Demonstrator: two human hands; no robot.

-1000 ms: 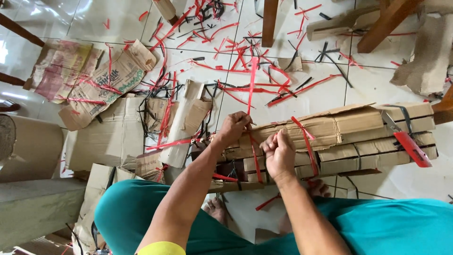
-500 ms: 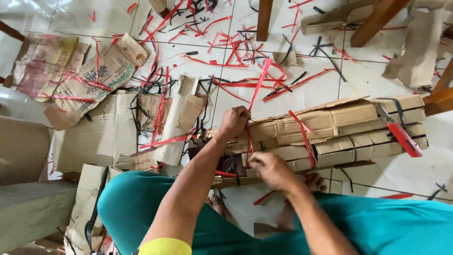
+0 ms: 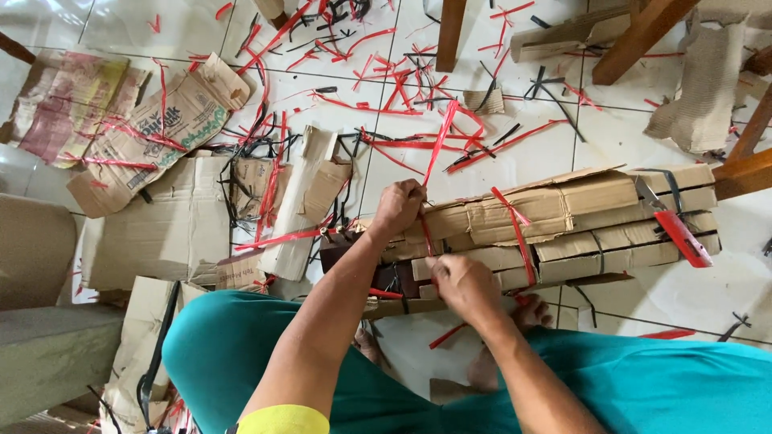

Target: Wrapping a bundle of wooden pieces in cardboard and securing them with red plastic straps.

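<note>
Right hand (image 3: 460,283) dropping lower since earlier, pinching red strap (image 3: 426,233); left hand (image 3: 400,205) gripping strap atop brown, creased cardboard bundle (image 3: 555,221). Fingertips partly hiding.

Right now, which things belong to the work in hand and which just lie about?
In hand:
left hand and right hand, pulling the red strap
cardboard bundle

Lying about:
red-handled cutter on the bundle
loose strap scraps
paper sacks
flattened boxes

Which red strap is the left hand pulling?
The red strap rising from the left hand over the cardboard bundle; the other one there is already tied.
</note>
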